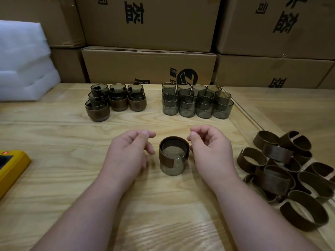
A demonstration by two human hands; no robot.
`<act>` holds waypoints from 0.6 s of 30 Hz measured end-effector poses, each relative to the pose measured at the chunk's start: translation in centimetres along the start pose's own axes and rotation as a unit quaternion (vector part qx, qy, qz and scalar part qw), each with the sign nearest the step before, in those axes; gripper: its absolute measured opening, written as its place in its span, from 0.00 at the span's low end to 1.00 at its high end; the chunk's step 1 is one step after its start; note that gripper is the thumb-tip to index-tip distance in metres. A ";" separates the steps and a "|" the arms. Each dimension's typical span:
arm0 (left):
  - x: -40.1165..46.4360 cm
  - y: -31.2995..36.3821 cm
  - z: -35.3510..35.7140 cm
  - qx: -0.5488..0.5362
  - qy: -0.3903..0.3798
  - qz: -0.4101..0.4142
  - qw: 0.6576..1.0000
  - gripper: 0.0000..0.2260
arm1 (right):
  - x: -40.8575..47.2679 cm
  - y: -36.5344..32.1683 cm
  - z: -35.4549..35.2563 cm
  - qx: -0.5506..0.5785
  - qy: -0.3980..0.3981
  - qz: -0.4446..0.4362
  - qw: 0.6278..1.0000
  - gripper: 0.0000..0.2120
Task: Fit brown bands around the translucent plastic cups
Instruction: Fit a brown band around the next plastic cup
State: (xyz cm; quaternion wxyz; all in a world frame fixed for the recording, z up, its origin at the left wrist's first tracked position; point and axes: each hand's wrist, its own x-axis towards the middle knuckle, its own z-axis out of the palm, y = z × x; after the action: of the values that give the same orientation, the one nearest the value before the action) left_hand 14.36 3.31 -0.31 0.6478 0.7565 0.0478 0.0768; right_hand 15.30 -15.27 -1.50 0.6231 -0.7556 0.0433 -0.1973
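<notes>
cardboard boxes [148, 64] — black Chinese characters, round logo [187, 78]

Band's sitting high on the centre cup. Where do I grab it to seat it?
Probably pinch the band on its left and right sides, coming from above with both hands. It rings the rim of the upright cup, wall below bare; left hand and right hand flank it.

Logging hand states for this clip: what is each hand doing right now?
Left hand: open, fingers loosely curled, holding nothing.
Right hand: open, loosely curled beside the banded cup, holding nothing.
</notes>
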 end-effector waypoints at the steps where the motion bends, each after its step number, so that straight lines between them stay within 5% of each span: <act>1: 0.0 0.1 0.1 0.016 -0.028 0.001 0.999 0.10 | 0.0 0.0 0.0 0.007 -0.006 0.001 1.000 0.09; 6: 0.1 0.2 0.3 0.075 -0.077 -0.013 0.994 0.08 | 0.1 -0.2 0.0 0.003 -0.054 -0.002 0.999 0.07; 18: 1.0 -0.8 0.9 0.088 -0.049 -0.062 0.993 0.07 | 0.2 0.0 0.5 -0.074 -0.102 -0.002 0.992 0.07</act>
State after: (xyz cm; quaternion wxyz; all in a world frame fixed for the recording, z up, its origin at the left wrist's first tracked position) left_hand 15.55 2.70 -1.17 0.5833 0.8092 0.0696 -0.0052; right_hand 15.62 -14.86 -1.57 0.5658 -0.8162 -0.0079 -0.1169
